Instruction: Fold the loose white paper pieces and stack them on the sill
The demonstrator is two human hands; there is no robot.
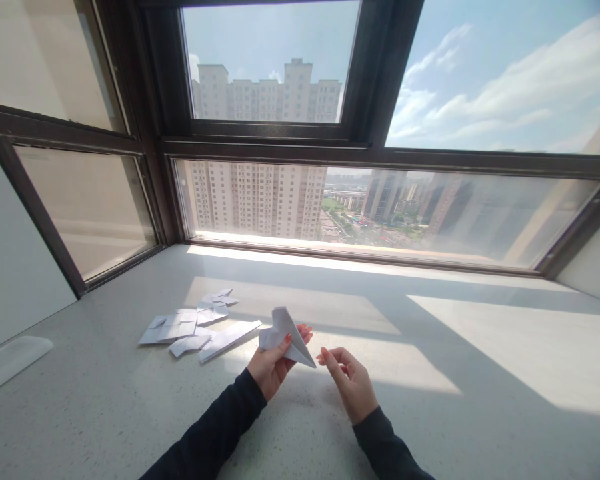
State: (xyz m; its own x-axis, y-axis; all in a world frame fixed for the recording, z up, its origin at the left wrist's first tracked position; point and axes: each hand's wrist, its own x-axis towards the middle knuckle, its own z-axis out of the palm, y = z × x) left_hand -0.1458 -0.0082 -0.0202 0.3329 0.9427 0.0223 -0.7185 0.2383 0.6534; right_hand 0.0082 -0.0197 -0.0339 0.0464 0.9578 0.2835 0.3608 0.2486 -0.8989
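Observation:
My left hand (275,363) is closed on a folded sheet of white paper (287,337), with the thumb pressed on its near face and fingertips showing behind its right edge. The folded paper is raised over the sill, one flap standing up and a sharp corner pointing down to the right. Just right of that corner is my right hand (349,380), thumb and forefinger brought together in a pinch. A small gap seems to separate its fingertips from the paper, and I see nothing between them.
Several folded white paper pieces (185,327) lie in a loose group to the left on the pale speckled sill (105,400). A white strip-like object (13,363) rests at the far left. Dark-framed windows (280,150) bound the sill behind.

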